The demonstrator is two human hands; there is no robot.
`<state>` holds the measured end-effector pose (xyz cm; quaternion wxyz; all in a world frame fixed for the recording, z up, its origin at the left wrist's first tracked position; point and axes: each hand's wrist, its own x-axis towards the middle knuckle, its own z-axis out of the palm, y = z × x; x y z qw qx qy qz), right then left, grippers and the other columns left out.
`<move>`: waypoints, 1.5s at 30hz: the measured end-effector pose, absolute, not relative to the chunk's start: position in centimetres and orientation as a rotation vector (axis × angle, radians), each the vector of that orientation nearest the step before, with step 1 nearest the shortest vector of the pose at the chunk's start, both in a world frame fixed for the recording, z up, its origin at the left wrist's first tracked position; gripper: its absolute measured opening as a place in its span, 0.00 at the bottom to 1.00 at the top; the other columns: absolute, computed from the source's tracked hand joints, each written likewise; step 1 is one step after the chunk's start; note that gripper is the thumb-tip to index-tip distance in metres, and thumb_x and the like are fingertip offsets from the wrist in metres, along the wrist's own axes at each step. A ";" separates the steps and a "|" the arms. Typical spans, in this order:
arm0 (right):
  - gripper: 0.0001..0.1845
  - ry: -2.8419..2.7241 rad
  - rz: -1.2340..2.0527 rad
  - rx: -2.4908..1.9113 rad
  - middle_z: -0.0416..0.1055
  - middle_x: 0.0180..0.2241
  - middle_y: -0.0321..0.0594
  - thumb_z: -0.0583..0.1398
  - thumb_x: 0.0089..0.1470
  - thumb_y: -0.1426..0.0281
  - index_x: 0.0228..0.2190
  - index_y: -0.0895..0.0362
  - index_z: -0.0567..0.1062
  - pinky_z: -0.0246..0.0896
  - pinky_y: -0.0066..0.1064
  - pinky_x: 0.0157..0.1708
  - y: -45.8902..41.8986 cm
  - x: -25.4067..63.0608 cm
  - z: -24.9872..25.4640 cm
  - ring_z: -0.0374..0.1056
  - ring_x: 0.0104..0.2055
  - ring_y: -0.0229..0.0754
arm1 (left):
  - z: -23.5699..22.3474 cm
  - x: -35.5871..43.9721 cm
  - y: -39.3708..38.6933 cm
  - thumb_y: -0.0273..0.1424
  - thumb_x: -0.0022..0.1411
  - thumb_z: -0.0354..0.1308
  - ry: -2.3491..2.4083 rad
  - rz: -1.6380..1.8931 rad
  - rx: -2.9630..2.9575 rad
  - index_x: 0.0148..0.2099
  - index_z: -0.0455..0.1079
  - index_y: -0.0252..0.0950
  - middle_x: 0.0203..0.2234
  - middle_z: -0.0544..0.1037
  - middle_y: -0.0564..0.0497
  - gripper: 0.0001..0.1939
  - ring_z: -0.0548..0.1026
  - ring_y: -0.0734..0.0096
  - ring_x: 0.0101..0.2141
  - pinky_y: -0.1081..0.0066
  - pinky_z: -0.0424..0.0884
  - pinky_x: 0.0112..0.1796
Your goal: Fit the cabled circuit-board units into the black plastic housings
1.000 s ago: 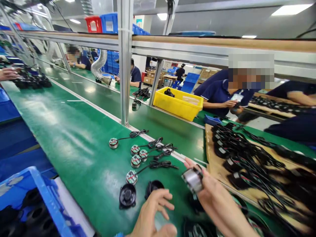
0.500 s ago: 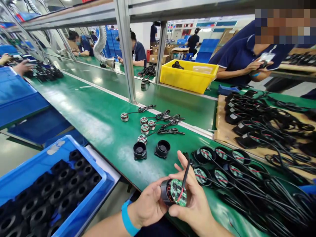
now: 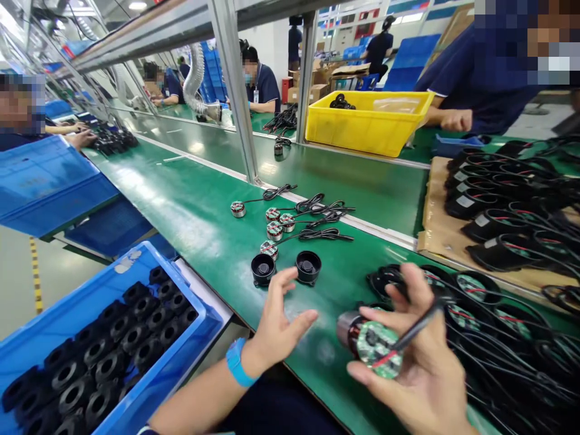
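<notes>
Our right hand (image 3: 426,368) grips a motor (image 3: 372,344); our left hand (image 3: 275,332) hangs spread and empty. We're probably midway through assembly; a black cup (image 3: 309,267) likely needs lifting next.

Brightly lit from above, with a ceiling lamp (image 3: 137,5) in view at top left. White glare along the far left of the green bench (image 3: 199,202). Shaded below its left edge. Slightly blurred at the right hand (image 3: 430,368). Stretched toward the corners, with the metal post (image 3: 235,90) leaning. Pixelated over co-workers' heads (image 3: 22,103).
</notes>
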<state>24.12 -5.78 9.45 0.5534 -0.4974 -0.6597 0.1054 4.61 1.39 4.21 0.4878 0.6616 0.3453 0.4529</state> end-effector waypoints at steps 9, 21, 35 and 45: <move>0.28 -1.341 0.105 -1.209 0.40 0.73 0.25 0.71 0.51 0.57 0.54 0.32 0.76 0.34 0.69 0.69 -5.0 26.1 11.7 0.30 0.75 0.61 | 3.8 6.8 8.4 0.25 0.57 0.67 0.956 0.859 2.124 0.75 0.36 0.39 0.61 0.67 0.38 0.54 0.67 0.51 0.62 0.50 0.64 0.63; 0.30 -1.465 0.005 -1.369 0.42 0.72 0.22 0.70 0.51 0.52 0.56 0.29 0.73 0.42 0.70 0.66 -4.5 25.4 10.1 0.38 0.74 0.67 | 2.8 -1.2 -0.3 0.38 0.55 0.72 0.771 0.667 2.056 0.74 0.18 0.46 0.71 0.51 0.35 0.68 0.56 0.42 0.69 0.43 0.58 0.65; 0.31 -1.520 -0.004 -1.363 0.49 0.71 0.29 0.70 0.49 0.50 0.55 0.32 0.74 0.52 0.66 0.64 -4.5 25.1 8.7 0.45 0.72 0.65 | 1.9 1.5 -0.6 0.55 0.52 0.70 1.032 0.785 2.103 0.75 0.33 0.46 0.55 0.74 0.44 0.62 0.74 0.52 0.52 0.49 0.69 0.55; 0.30 -1.578 0.103 -1.305 0.51 0.71 0.37 0.71 0.47 0.48 0.51 0.43 0.78 0.55 0.59 0.64 -4.3 23.6 7.6 0.48 0.71 0.63 | 2.0 0.5 -0.5 0.48 0.52 0.73 0.989 0.754 2.110 0.74 0.37 0.42 0.56 0.75 0.43 0.61 0.75 0.51 0.52 0.51 0.69 0.55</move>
